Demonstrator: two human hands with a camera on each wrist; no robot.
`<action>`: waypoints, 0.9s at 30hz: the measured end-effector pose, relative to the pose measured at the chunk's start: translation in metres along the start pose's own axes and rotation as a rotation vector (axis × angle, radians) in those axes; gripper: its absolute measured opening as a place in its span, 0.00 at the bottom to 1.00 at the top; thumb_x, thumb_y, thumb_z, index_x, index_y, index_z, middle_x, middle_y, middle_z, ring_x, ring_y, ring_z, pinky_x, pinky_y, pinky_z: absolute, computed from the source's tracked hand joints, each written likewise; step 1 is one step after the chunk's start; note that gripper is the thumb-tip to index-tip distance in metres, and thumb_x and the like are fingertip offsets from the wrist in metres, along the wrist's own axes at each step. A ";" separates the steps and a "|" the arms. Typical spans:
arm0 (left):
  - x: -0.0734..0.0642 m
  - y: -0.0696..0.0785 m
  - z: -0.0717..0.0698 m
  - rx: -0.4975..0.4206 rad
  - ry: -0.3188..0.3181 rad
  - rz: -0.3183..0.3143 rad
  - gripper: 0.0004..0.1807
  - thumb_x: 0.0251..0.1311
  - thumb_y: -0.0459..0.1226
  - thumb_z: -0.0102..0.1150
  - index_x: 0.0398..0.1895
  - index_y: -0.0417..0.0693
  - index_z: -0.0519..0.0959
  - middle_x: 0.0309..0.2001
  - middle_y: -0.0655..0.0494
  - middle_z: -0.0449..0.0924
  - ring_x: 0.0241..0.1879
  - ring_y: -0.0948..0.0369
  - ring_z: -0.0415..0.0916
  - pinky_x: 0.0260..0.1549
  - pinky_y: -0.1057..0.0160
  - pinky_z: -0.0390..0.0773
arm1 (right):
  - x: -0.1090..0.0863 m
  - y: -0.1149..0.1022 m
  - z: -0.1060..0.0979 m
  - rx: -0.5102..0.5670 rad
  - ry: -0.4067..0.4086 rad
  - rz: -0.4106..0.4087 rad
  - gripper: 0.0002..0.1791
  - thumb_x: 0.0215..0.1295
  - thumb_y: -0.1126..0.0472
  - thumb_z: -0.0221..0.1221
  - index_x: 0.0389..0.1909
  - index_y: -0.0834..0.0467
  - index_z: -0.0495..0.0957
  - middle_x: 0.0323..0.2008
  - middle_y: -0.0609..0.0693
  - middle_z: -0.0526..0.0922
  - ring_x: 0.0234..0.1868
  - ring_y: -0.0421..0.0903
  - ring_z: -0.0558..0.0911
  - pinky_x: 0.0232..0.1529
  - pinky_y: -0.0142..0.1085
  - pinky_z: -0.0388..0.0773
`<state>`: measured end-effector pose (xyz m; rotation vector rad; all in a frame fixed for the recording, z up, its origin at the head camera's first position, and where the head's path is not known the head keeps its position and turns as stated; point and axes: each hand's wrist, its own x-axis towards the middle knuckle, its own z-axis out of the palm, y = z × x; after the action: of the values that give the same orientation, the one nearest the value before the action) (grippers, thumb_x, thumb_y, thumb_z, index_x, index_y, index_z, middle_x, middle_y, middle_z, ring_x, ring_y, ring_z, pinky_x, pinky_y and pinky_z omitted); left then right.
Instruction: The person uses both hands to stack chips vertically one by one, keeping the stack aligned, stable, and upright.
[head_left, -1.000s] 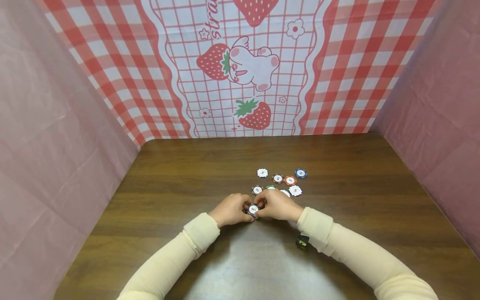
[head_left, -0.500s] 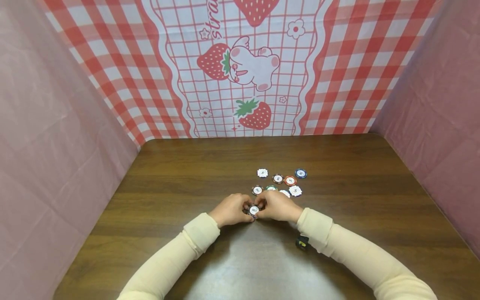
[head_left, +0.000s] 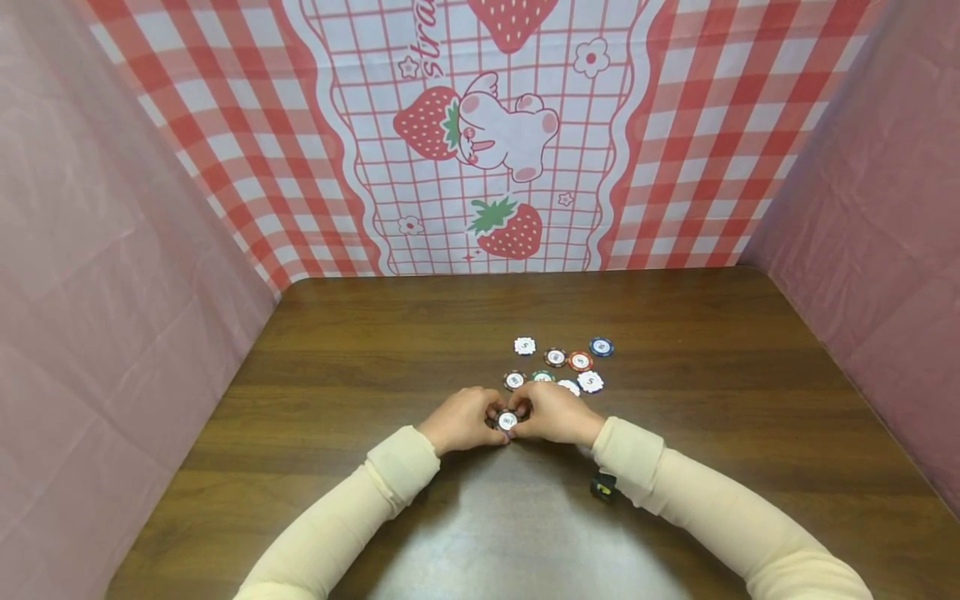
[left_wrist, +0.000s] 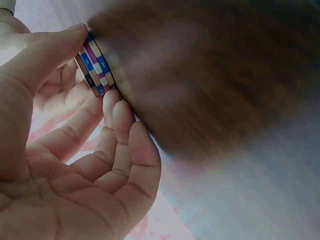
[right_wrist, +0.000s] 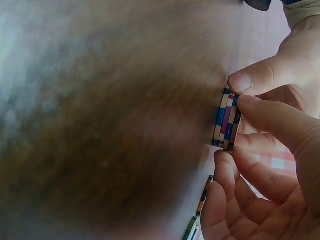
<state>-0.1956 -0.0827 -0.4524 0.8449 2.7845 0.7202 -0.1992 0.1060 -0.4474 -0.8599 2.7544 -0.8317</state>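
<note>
Both hands meet at a short stack of poker chips [head_left: 507,421] near the middle of the table; its top chip reads 100. From the left side my left hand [head_left: 463,419] holds the stack between thumb and fingers. My right hand [head_left: 558,412] grips it from the opposite side. In the left wrist view the stack's edge [left_wrist: 97,67] shows blue, purple, tan and white blocks, with the thumb at one end and fingertips at the other. The right wrist view shows the same layered chips [right_wrist: 226,120] low over the wood, thumbs of both hands at their upper end.
Beyond the hands lie loose chips: a white one [head_left: 525,346], a brown one [head_left: 556,357], a red one [head_left: 581,361], a blue one [head_left: 602,347] and several more. A green chip [head_left: 543,377] is partly covered by the right hand. Checked cloth [head_left: 697,125] rises behind the table.
The top chip of the stack has shifted very slightly toward the near side. Both hands keep their place around it, and the loose chips lie as before.
</note>
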 end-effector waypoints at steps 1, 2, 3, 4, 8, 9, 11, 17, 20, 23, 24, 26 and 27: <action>0.000 0.000 0.000 0.004 0.001 0.003 0.19 0.42 0.42 0.76 0.37 0.47 0.81 0.30 0.59 0.83 0.31 0.65 0.75 0.33 0.67 0.73 | 0.000 0.000 0.000 -0.001 0.000 0.001 0.12 0.44 0.57 0.73 0.31 0.52 0.82 0.25 0.40 0.82 0.27 0.34 0.74 0.31 0.30 0.72; 0.000 0.000 0.000 0.008 0.002 0.007 0.19 0.42 0.43 0.76 0.37 0.47 0.81 0.29 0.59 0.82 0.31 0.65 0.75 0.33 0.67 0.73 | 0.000 0.000 0.000 -0.002 0.002 0.000 0.12 0.44 0.57 0.73 0.31 0.52 0.82 0.25 0.40 0.82 0.27 0.34 0.75 0.31 0.30 0.72; 0.000 0.000 0.000 0.010 0.003 0.010 0.19 0.43 0.43 0.76 0.37 0.47 0.81 0.29 0.59 0.82 0.31 0.65 0.74 0.32 0.67 0.73 | 0.000 0.000 0.000 -0.003 0.003 -0.001 0.12 0.44 0.57 0.73 0.31 0.52 0.82 0.25 0.40 0.82 0.27 0.34 0.75 0.31 0.30 0.72; 0.000 0.000 0.000 0.012 0.003 0.010 0.19 0.43 0.43 0.76 0.37 0.47 0.81 0.29 0.59 0.82 0.30 0.65 0.74 0.32 0.67 0.73 | 0.000 0.000 0.000 -0.002 0.004 -0.001 0.12 0.44 0.57 0.73 0.31 0.52 0.82 0.25 0.40 0.82 0.27 0.34 0.75 0.31 0.30 0.72; 0.000 0.001 0.000 0.010 0.004 0.007 0.19 0.44 0.43 0.76 0.38 0.47 0.81 0.30 0.58 0.83 0.31 0.65 0.76 0.34 0.67 0.74 | -0.001 0.001 -0.002 0.006 0.017 -0.004 0.13 0.44 0.56 0.73 0.31 0.52 0.83 0.25 0.41 0.83 0.28 0.34 0.76 0.32 0.30 0.72; 0.000 0.001 0.000 0.008 0.003 0.006 0.19 0.44 0.43 0.75 0.38 0.47 0.82 0.30 0.58 0.83 0.32 0.65 0.76 0.34 0.67 0.74 | -0.001 0.002 -0.002 0.012 0.020 -0.002 0.13 0.44 0.56 0.73 0.32 0.52 0.83 0.26 0.42 0.83 0.28 0.34 0.76 0.32 0.30 0.72; 0.000 0.001 0.000 0.003 0.000 0.001 0.18 0.44 0.43 0.75 0.38 0.47 0.82 0.30 0.58 0.84 0.32 0.65 0.77 0.34 0.67 0.74 | -0.001 0.004 -0.004 0.031 0.035 0.004 0.13 0.45 0.56 0.73 0.33 0.53 0.83 0.26 0.43 0.83 0.29 0.35 0.76 0.32 0.30 0.73; 0.000 0.001 0.000 -0.002 -0.005 -0.016 0.18 0.43 0.42 0.75 0.38 0.46 0.82 0.31 0.57 0.83 0.32 0.65 0.76 0.35 0.67 0.74 | -0.003 0.008 -0.015 0.130 0.099 0.000 0.17 0.50 0.58 0.72 0.40 0.61 0.82 0.30 0.49 0.84 0.29 0.37 0.77 0.32 0.30 0.74; 0.001 0.001 0.000 -0.001 -0.008 -0.022 0.19 0.43 0.42 0.75 0.39 0.46 0.82 0.31 0.57 0.83 0.32 0.65 0.76 0.35 0.67 0.74 | -0.005 0.011 -0.021 0.189 0.131 0.001 0.20 0.52 0.58 0.71 0.43 0.63 0.81 0.32 0.52 0.84 0.30 0.39 0.78 0.31 0.29 0.75; 0.001 0.001 0.001 -0.001 -0.008 -0.026 0.19 0.43 0.42 0.75 0.39 0.46 0.83 0.31 0.57 0.83 0.33 0.65 0.76 0.35 0.67 0.74 | -0.006 0.015 -0.028 0.228 0.171 0.003 0.22 0.53 0.59 0.71 0.46 0.65 0.81 0.36 0.56 0.85 0.32 0.41 0.80 0.34 0.30 0.76; 0.001 0.001 0.001 -0.002 -0.008 -0.028 0.19 0.43 0.42 0.75 0.39 0.46 0.83 0.31 0.57 0.83 0.33 0.65 0.76 0.35 0.67 0.74 | -0.007 0.017 -0.030 0.234 0.186 0.005 0.22 0.53 0.59 0.71 0.47 0.64 0.81 0.37 0.56 0.85 0.33 0.42 0.80 0.35 0.30 0.77; 0.001 0.001 0.001 -0.001 -0.008 -0.031 0.19 0.43 0.42 0.75 0.39 0.47 0.83 0.31 0.58 0.83 0.33 0.65 0.76 0.35 0.67 0.74 | -0.009 0.019 -0.034 0.251 0.217 0.009 0.23 0.53 0.59 0.71 0.48 0.65 0.80 0.40 0.58 0.85 0.35 0.44 0.81 0.37 0.31 0.78; 0.000 0.001 0.000 -0.001 -0.009 -0.031 0.19 0.43 0.42 0.75 0.39 0.46 0.83 0.31 0.58 0.83 0.33 0.65 0.76 0.35 0.67 0.74 | -0.010 0.021 -0.036 0.259 0.232 0.013 0.23 0.53 0.59 0.71 0.49 0.65 0.80 0.41 0.59 0.85 0.36 0.45 0.82 0.37 0.32 0.78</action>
<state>-0.1952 -0.0813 -0.4522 0.8005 2.7830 0.7114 -0.2116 0.1424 -0.4288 -0.7363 2.7482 -1.3258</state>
